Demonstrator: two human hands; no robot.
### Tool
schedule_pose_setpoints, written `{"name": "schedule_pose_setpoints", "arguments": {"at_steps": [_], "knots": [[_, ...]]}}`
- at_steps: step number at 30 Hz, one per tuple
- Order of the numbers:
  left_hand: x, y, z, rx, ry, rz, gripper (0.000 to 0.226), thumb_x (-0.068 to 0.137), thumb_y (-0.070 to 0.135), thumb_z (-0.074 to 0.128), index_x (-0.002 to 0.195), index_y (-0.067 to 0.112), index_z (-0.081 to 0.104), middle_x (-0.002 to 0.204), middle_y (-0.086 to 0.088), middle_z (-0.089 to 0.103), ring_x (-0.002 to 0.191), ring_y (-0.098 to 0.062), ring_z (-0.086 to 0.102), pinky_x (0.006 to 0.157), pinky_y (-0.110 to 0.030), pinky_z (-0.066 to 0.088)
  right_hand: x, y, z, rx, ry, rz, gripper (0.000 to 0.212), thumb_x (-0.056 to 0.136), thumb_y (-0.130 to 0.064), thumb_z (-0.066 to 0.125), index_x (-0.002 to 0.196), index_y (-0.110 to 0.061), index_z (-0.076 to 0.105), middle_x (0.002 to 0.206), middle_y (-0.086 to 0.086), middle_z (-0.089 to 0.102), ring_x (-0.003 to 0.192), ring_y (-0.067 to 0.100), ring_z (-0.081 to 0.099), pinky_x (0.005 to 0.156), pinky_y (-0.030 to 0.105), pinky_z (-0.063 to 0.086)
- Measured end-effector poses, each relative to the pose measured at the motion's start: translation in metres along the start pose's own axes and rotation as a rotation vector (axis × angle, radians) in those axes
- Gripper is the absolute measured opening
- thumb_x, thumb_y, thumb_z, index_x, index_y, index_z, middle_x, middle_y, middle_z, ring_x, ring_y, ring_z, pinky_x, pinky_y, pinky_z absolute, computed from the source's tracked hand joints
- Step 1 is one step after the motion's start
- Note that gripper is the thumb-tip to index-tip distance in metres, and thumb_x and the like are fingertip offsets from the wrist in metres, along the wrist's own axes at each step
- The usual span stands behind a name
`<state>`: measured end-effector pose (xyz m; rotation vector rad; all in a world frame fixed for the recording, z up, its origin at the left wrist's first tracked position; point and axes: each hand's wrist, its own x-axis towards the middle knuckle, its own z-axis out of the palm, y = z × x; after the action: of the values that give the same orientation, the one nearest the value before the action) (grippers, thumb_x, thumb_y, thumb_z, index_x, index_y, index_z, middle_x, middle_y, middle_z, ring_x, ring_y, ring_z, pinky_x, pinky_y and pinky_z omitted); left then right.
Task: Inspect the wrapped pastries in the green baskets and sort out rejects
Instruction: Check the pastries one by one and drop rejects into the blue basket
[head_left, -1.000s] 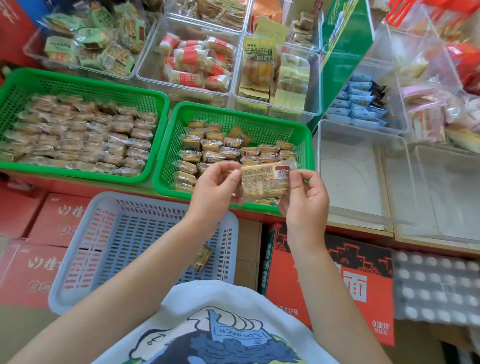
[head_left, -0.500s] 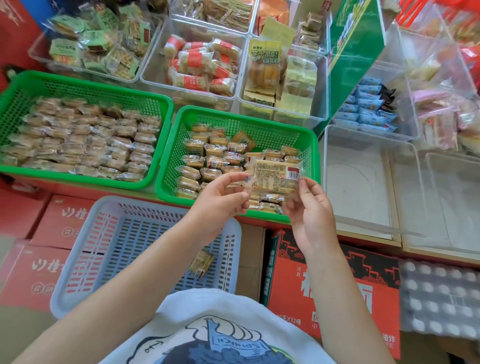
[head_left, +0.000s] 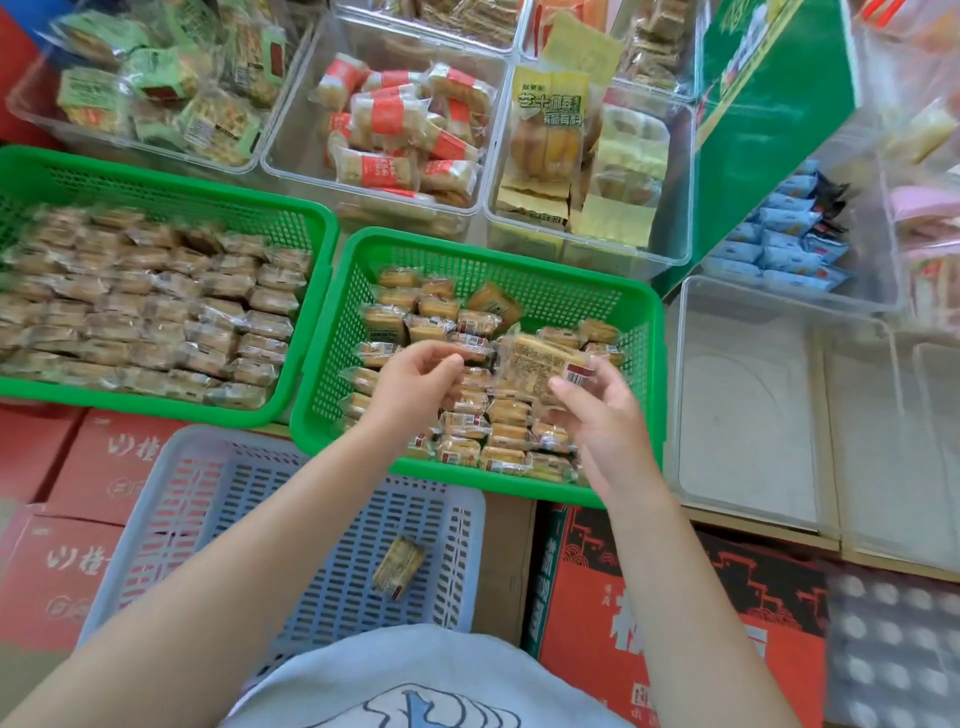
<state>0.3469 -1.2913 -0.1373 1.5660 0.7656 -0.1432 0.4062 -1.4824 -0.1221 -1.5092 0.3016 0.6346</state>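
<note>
Two green baskets hold clear-wrapped brown pastries: the left green basket (head_left: 306, 291) is packed in rows, the right green basket (head_left: 519, 257) is loosely filled. Over the right basket my right hand (head_left: 608, 426) pinches one wrapped pastry (head_left: 535, 364) by its right end, label side and red barcode patch up. My left hand (head_left: 415, 387) hovers just left of that pastry with loosely curled fingers, a small gap between fingertips and wrapper. Below, a pale blue basket (head_left: 218, 493) contains a single wrapped pastry (head_left: 397, 569).
Clear bins behind hold green-label snacks (head_left: 156, 93), red-label cakes (head_left: 400, 124) and yellow packs (head_left: 550, 135). An empty clear bin (head_left: 748, 405) stands right of the green baskets. Red cartons (head_left: 623, 597) sit below the shelf edge.
My left hand has come off the pastry; only the right hand holds it. Both hands have moved forward over the right green basket, and the camera has tilted closer.
</note>
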Motion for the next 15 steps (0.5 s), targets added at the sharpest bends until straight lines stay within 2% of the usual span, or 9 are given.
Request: {"name": "schedule_pose_setpoints", "arguments": {"at_steps": [2, 4, 6, 8, 10, 15], "knots": [[0.032, 0.003, 0.0, 0.204, 0.064, 0.079, 0.017, 0.102, 0.019, 0.055, 0.115, 0.018, 0.066, 0.101, -0.002, 0.07, 0.088, -0.019, 0.065, 0.077, -0.032, 0.057, 0.026, -0.011, 0.0, -0.201, 0.088, -0.096, 0.034, 0.09, -0.015, 0.071, 0.122, -0.021, 0.06, 0.114, 0.0, 0.065, 0.104, 0.02, 0.067, 0.092, 0.04, 0.056], [0.065, 0.007, 0.003, 0.42, 0.089, 0.197, 0.026, 0.101, 0.018, 0.055, 0.125, 0.015, 0.063, 0.119, 0.0, 0.065, 0.103, -0.015, 0.061, 0.09, -0.031, 0.053, 0.05, -0.022, 0.002, -0.308, 0.152, -0.193, 0.034, 0.09, -0.015, 0.071, 0.121, -0.025, 0.061, 0.111, -0.009, 0.066, 0.099, 0.003, 0.065, 0.083, 0.023, 0.054], [0.096, 0.008, 0.009, 0.584, 0.086, 0.297, 0.035, 0.1, 0.016, 0.056, 0.135, 0.013, 0.058, 0.134, -0.003, 0.059, 0.124, -0.018, 0.054, 0.108, -0.037, 0.045, 0.075, -0.029, 0.007, -0.387, 0.161, -0.263, 0.035, 0.091, -0.013, 0.07, 0.121, -0.027, 0.063, 0.109, -0.014, 0.068, 0.095, -0.004, 0.064, 0.078, 0.014, 0.051], [0.122, 0.009, 0.017, 0.719, 0.059, 0.335, 0.044, 0.099, 0.015, 0.056, 0.143, 0.012, 0.05, 0.145, -0.006, 0.052, 0.135, -0.021, 0.046, 0.116, -0.04, 0.037, 0.101, -0.028, 0.01, -0.513, 0.165, -0.323, 0.037, 0.091, -0.011, 0.069, 0.123, -0.029, 0.064, 0.117, -0.013, 0.066, 0.103, 0.002, 0.062, 0.086, 0.02, 0.051], [0.141, 0.007, 0.024, 0.826, 0.027, 0.34, 0.051, 0.1, 0.019, 0.056, 0.149, 0.011, 0.044, 0.151, -0.008, 0.046, 0.139, -0.024, 0.042, 0.118, -0.04, 0.034, 0.122, -0.023, 0.011, -0.681, 0.155, -0.374, 0.038, 0.092, -0.01, 0.067, 0.125, -0.028, 0.064, 0.122, -0.009, 0.062, 0.109, 0.006, 0.056, 0.095, 0.026, 0.048], [0.17, 0.005, 0.037, 0.993, -0.003, 0.384, 0.052, 0.1, 0.027, 0.057, 0.148, 0.011, 0.042, 0.146, -0.009, 0.051, 0.135, -0.027, 0.046, 0.114, -0.043, 0.032, 0.148, -0.005, 0.007, -1.165, 0.13, -0.479, 0.044, 0.093, -0.002, 0.059, 0.134, -0.016, 0.062, 0.117, 0.008, 0.053, 0.111, 0.023, 0.049, 0.099, 0.037, 0.044]]}}
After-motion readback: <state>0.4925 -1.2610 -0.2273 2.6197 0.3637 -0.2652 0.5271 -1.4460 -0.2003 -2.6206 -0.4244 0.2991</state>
